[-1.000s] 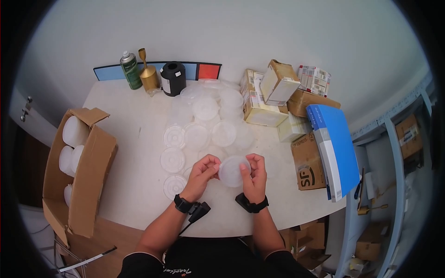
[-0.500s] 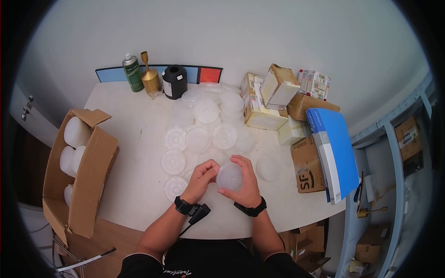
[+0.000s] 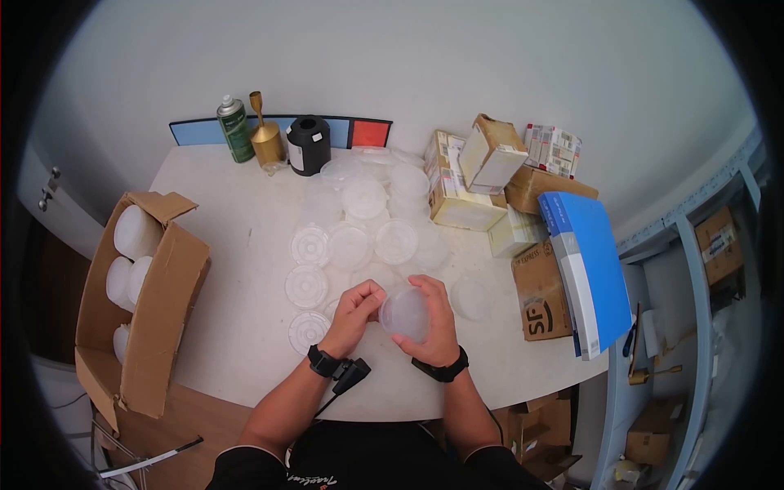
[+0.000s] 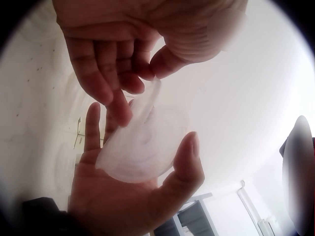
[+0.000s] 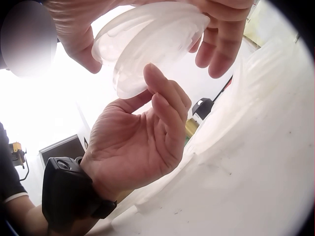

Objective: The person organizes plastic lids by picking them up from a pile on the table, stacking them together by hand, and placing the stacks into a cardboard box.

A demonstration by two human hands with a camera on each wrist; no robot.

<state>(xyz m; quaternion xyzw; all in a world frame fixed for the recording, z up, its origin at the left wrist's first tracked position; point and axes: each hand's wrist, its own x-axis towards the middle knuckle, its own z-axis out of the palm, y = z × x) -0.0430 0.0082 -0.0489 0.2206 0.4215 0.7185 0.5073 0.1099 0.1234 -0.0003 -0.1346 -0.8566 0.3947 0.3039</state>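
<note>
we note the right hand (image 3: 437, 328) has turned since a second ago, now gripping the lids (image 5: 157, 54) by their edges over the table (image 3: 237, 318); left hand (image 3: 356, 314) pinches a rim. they're fanned, so likely separating; we'd say two, but they're blurry.

Room runs between the spread lids (image 3: 349, 247) and the blocking cardboard box (image 3: 167, 318).

Wall (image 3: 408, 57): pale grey
Counter (image 3: 237, 245): white, along the wall
Floor (image 3: 196, 408): brown, lower left
Shelf (image 3: 706, 327): blue-grey frame, right
Door (image 3: 69, 220): white, metal handle (image 3: 49, 189), left
</note>
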